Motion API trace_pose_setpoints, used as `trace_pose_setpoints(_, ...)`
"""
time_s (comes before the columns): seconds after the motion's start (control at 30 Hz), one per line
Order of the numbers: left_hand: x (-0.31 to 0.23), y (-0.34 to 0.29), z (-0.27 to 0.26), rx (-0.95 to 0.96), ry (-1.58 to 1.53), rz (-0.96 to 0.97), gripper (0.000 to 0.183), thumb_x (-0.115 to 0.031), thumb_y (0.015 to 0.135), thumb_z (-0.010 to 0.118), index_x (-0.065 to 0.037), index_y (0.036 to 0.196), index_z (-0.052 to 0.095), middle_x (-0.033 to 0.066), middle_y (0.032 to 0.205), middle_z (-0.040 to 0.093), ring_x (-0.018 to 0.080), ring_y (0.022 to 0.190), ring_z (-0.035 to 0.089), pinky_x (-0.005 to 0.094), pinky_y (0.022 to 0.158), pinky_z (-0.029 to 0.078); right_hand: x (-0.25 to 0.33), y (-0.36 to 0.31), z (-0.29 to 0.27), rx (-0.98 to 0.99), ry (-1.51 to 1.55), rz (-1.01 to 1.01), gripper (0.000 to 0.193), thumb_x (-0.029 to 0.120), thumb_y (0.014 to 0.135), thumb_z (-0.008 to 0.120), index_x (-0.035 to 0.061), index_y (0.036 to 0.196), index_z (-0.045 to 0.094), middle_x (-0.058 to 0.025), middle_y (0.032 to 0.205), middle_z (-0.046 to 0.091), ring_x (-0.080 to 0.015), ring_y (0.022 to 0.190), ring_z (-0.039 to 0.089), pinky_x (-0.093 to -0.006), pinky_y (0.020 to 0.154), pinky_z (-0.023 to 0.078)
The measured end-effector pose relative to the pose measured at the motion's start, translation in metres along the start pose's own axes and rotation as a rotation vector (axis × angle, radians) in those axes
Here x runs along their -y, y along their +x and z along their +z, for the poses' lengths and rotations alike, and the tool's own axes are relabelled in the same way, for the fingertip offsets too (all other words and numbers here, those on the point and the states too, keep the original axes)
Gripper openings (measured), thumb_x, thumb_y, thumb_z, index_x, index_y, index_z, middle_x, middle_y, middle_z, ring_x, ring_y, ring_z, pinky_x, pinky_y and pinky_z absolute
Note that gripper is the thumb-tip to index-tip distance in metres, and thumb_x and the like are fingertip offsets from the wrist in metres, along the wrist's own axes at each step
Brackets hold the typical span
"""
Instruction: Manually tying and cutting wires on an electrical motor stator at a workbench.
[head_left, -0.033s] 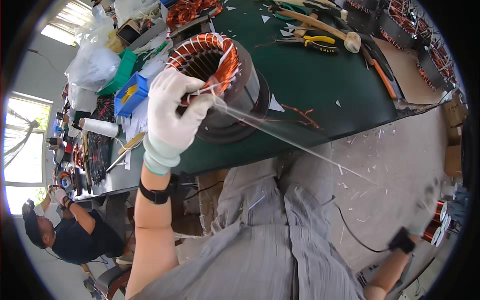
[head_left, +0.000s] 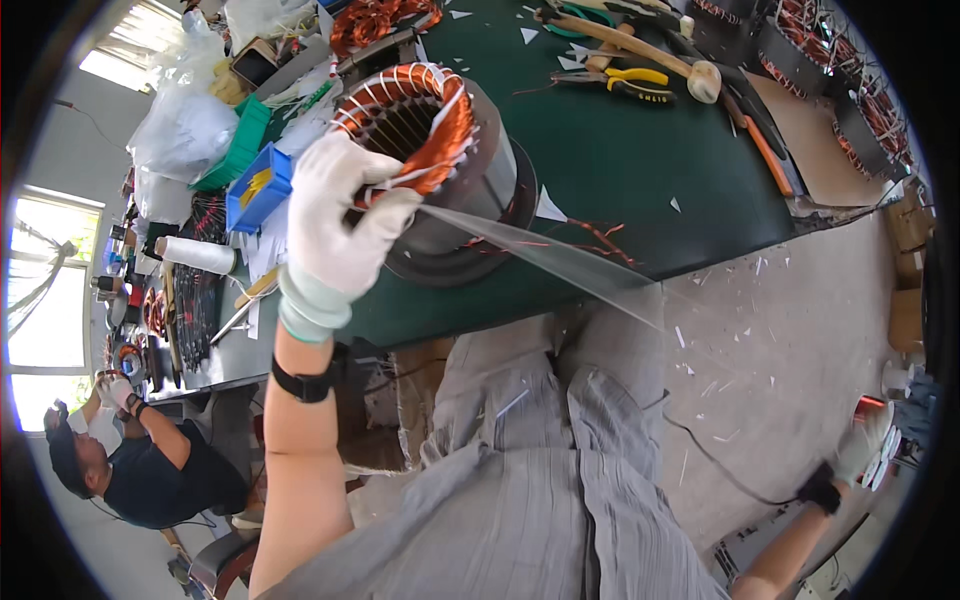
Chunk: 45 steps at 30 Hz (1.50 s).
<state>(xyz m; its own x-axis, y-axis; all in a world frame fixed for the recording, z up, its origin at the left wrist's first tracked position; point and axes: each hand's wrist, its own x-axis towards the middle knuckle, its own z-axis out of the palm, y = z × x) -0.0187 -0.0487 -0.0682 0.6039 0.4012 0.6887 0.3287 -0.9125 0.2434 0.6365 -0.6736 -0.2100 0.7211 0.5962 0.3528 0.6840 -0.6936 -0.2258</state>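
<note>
A motor stator [head_left: 490,160] stands on the green-topped table, its copper winding [head_left: 450,140] facing up and bound with white loops. My left hand [head_left: 345,215], in a white glove, is closed at the winding's near left edge, thumb and fingers pinching a white cord [head_left: 520,243] against it. From the thumb the cord stretches right and towards me, blurring until it fades over the floor. My right hand [head_left: 862,445], gloved too, is far out at the lower right with the arm extended. Its fingers are blurred, and whether they hold the cord is hidden.
Yellow-black pliers [head_left: 640,85], a wooden-handled mallet [head_left: 700,82] and more stators [head_left: 870,130] lie at the right. Left are a blue bin [head_left: 262,188], a white thread cone [head_left: 198,255] and plastic bags [head_left: 180,140]. A co-worker [head_left: 150,455] sits at the far left.
My right hand has moved slightly farther right. The cord's loose loop by my left thumb has drawn tight against the winding. My left hand has shifted slightly left.
</note>
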Motion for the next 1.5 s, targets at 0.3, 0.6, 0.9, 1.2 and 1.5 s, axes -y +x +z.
trace_pose_setpoints(0.3,-0.062,-0.041,0.000,0.084,0.319,0.155,0.031,-0.018,0.071,0.081,-0.011,0.098,0.067,0.0058,0.093,0.066,0.0227,0.079,0.059,0.0363,0.075,0.048,0.114,-0.004,-0.025,-0.394,0.670,0.421,0.042,0.014,0.105,0.053,0.0019,0.145,0.053,-0.0002,0.113,0.061,-0.0032,0.075,0.050,-0.0170,0.060,0.036)
trace_pose_setpoints(0.6,-0.096,-0.050,0.069,0.610,0.176,-0.024,0.067,-0.027,0.076,0.077,-0.017,0.140,0.057,0.0051,0.110,0.064,0.0254,0.081,0.062,0.0395,0.071,0.051,0.060,0.014,-0.016,-0.355,0.670,0.517,0.045,0.009,0.106,0.048,0.0064,0.150,0.049,0.0002,0.137,0.053,-0.0015,0.079,0.047,-0.0165,0.059,0.033)
trace_pose_setpoints(0.9,0.029,-0.119,-0.083,-0.172,0.362,-0.748,0.025,-0.013,0.102,0.057,0.000,0.119,0.070,0.0092,0.112,0.073,0.0174,0.094,0.065,0.0324,0.087,0.050,0.339,0.013,0.031,0.219,0.825,0.529,0.044,0.030,0.105,0.045,0.0140,0.144,0.059,0.0051,0.086,0.047,-0.0039,0.072,0.039,-0.0203,0.055,0.029)
trace_pose_setpoints(1.2,-0.040,0.029,-0.044,0.078,0.120,-0.264,0.017,-0.006,0.091,0.065,-0.003,0.105,0.074,0.0111,0.089,0.069,0.0230,0.081,0.064,0.0319,0.079,0.051,0.661,0.013,0.031,1.665,1.629,0.036,0.045,0.025,0.104,0.051,-0.0015,0.141,0.053,-0.0021,0.077,0.066,-0.0042,0.057,0.057,-0.0176,0.051,0.043)
trace_pose_setpoints(1.5,0.007,0.074,-0.035,0.787,0.295,0.157,0.022,-0.001,0.078,0.061,-0.002,0.098,0.071,0.0135,0.100,0.067,0.0333,0.097,0.062,0.0416,0.087,0.050,0.702,0.015,0.045,0.945,0.956,-0.464,0.037,0.030,0.103,0.059,-0.0026,0.117,0.066,-0.0046,0.089,0.071,-0.0118,0.066,0.068,-0.0304,0.055,0.051)
